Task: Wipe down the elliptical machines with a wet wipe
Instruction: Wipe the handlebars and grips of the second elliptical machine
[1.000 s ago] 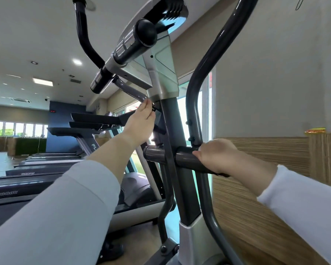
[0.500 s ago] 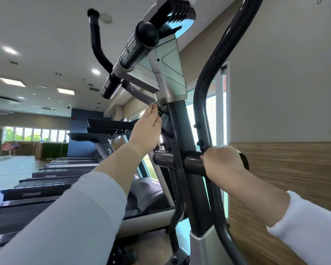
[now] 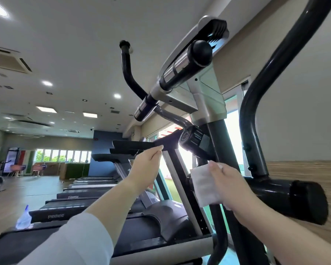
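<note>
Glossy black metal crossbar (image 3: 271,190); soft white wipe (image 3: 203,185).

Open left, crowded right
Rightward passage is blocked by swing arm (image 3: 248,131) and wall (image 3: 304,111); open air is left above the treadmills (image 3: 96,188).

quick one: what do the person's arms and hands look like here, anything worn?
Both are bare: no gloves, rings or watch show on the left hand or the right hand. On the left, a plain pale grey-white long sleeve with no markings ends partway along the forearm. The right forearm is uncovered up to the frame's edge, and no sleeve shows there.
</note>
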### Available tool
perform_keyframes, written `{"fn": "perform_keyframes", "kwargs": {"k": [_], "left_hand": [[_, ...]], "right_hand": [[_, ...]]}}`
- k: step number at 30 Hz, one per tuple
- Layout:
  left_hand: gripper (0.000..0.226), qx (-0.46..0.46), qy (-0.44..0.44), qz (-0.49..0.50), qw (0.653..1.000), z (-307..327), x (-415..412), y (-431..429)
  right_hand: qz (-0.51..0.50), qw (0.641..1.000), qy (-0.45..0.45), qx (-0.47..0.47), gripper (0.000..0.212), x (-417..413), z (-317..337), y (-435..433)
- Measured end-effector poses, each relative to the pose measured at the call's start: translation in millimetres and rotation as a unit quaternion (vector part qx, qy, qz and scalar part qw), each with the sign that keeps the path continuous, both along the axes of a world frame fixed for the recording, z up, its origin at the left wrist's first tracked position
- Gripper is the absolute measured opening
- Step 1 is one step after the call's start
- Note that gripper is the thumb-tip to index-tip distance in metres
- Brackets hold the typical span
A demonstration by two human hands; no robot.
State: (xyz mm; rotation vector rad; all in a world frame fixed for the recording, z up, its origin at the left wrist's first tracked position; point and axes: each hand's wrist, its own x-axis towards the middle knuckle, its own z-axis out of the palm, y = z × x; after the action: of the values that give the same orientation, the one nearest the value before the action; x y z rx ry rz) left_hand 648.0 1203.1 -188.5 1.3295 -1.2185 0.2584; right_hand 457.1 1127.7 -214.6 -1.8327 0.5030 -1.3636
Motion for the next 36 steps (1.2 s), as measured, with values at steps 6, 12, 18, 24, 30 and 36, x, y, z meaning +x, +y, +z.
{"fn": "perform_keyframes", "kwargs": {"k": [6,12,18,24,30,36], "left_hand": [[0.035,-0.017,0.017,0.026,0.999,8.9,62.7,15.8],[0.042,-0.040,-0.009,0.031,0.999,36.4,102.5,17.8],[0.044,-0.015,-0.079,0.071,0.994,80.0,122.1,20.9],[0.056,-0.002,-0.075,0.036,0.997,101.0,142.0,10.8],[0.071,0.005,-0.106,0.052,0.993,109.0,141.2,7.7],[0.066,0.029,-0.127,0.059,0.990,111.8,137.0,8.7]], "right_hand": [[0.088,0.987,0.020,0.136,0.039,78.8,5.7,-0.6],[0.289,0.891,-0.112,0.332,0.030,141.6,44.5,-4.9],[0.341,0.861,-0.159,0.343,0.034,180.6,112.0,0.3],[0.455,0.769,-0.284,0.348,0.021,206.4,154.6,-2.5],[0.419,0.873,-0.202,0.148,0.043,223.6,153.9,-21.6],[0.217,0.966,-0.096,-0.099,0.029,238.2,147.1,-27.4]]}}
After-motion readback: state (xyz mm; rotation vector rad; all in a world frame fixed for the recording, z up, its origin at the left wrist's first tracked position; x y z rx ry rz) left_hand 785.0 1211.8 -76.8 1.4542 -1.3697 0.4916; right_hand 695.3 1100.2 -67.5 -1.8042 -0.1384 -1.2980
